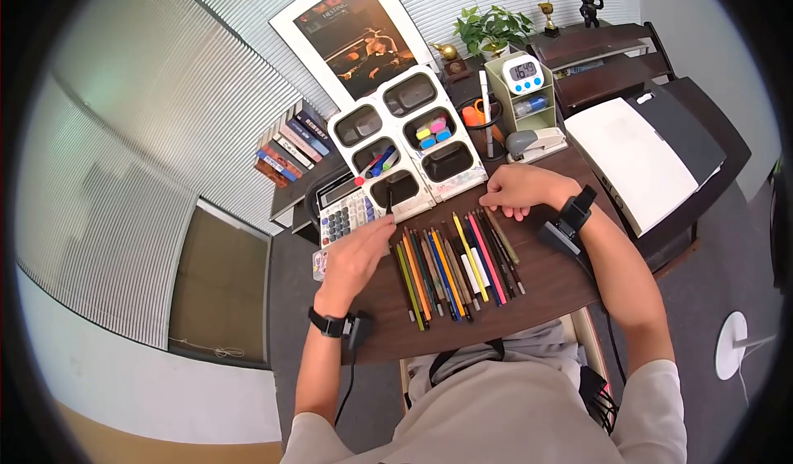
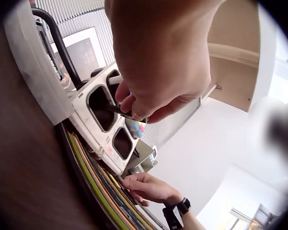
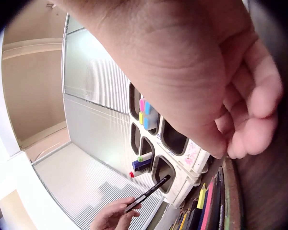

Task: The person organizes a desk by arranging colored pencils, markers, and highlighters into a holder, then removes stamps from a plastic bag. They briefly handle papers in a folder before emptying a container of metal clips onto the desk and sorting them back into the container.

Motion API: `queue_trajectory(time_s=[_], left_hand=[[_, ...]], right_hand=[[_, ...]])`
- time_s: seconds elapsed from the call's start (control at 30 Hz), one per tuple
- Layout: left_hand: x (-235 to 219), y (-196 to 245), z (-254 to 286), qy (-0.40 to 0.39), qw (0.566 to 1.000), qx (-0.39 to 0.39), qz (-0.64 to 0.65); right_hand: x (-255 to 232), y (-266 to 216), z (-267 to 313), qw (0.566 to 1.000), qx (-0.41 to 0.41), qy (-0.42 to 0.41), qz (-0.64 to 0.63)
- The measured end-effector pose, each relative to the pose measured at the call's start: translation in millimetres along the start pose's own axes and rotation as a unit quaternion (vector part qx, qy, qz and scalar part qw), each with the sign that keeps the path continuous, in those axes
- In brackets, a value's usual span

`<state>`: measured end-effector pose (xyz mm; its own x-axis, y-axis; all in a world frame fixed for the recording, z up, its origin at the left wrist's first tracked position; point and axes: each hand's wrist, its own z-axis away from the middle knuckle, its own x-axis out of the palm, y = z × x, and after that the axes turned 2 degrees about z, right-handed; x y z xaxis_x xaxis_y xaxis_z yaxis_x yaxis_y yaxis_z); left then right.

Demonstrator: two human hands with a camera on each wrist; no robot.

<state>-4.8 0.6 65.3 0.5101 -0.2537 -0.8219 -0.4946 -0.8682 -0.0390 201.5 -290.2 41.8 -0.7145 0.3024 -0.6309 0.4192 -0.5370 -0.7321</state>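
Observation:
My left hand (image 1: 357, 257) pinches a black pen (image 3: 148, 193) by one end. The pen slants into the front left compartment (image 2: 102, 109) of a white desk organizer (image 1: 429, 193). My right hand (image 1: 533, 190) is low over the table by the organizer's front right corner, its fingers loosely curled. Its fingertips (image 3: 240, 148) come right by the end of the rightmost pencil (image 1: 505, 242). Between the hands, a row of colored pencils (image 1: 429, 270) lies side by side on the brown table. Another compartment holds blue, green and red markers (image 1: 382, 161); small bright highlighters (image 1: 434, 132) fill one more.
A calculator (image 1: 343, 220) leans left of the organizer. Beyond my right hand stand a stapler (image 1: 533, 143), a mesh pen cup (image 1: 479, 133) and a small shelf with a digital clock (image 1: 524, 72). A white binder (image 1: 632, 162) lies at the right.

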Motion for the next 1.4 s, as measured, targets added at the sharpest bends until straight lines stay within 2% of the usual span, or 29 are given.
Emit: queue_trajectory(time_s=[0.13,0.23,0.33,0.53,0.67,0.87,0.93,0.97,1.03,1.07,1.13,1.17,1.3,1.4], left_hand=[[15,-16,-8,0.014,0.999,-0.043,0.022],[18,-20,-13,-0.004,0.998,-0.066,0.012],[22,-26,-12,-0.013,0.998,-0.064,-0.008],[23,-24,-10,-0.02,0.993,-0.115,0.007],[19,-19,-11,-0.008,0.993,-0.117,0.001],[7,12,-18,-0.022,0.997,-0.07,0.004],[9,29,-20,-0.108,0.992,0.004,0.061],[11,40,-22,-0.108,0.992,0.004,0.06],[16,62,-24,-0.18,0.975,0.096,0.084],[19,69,-24,-0.18,0.975,0.098,0.085],[23,80,-25,-0.206,0.962,0.168,0.062],[23,85,-27,-0.227,0.957,0.173,0.043],[27,89,-28,-0.221,0.955,0.2,-0.006],[25,94,-31,-0.244,0.938,0.235,-0.078]], right_hand=[[0,0,-1,1.0,-0.002,-0.002,-0.001],[2,3,-3,1.0,-0.004,0.005,-0.002],[2,3,-1,1.0,-0.004,0.008,-0.004],[2,1,0,1.0,-0.001,0.011,0.003],[2,1,0,1.0,-0.001,0.01,0.002],[2,0,-1,1.0,0.0,0.009,0.003],[2,-1,0,1.0,-0.002,0.01,0.013],[2,-1,-1,1.0,-0.002,0.01,0.013],[3,1,-1,1.0,-0.005,0.012,0.012],[3,1,-1,1.0,-0.003,0.013,0.01],[3,1,-1,1.0,-0.004,0.016,0.01],[3,0,0,1.0,-0.003,0.017,0.01],[3,-1,0,1.0,0.0,0.018,0.009],[3,0,0,1.0,-0.005,0.018,0.009]])
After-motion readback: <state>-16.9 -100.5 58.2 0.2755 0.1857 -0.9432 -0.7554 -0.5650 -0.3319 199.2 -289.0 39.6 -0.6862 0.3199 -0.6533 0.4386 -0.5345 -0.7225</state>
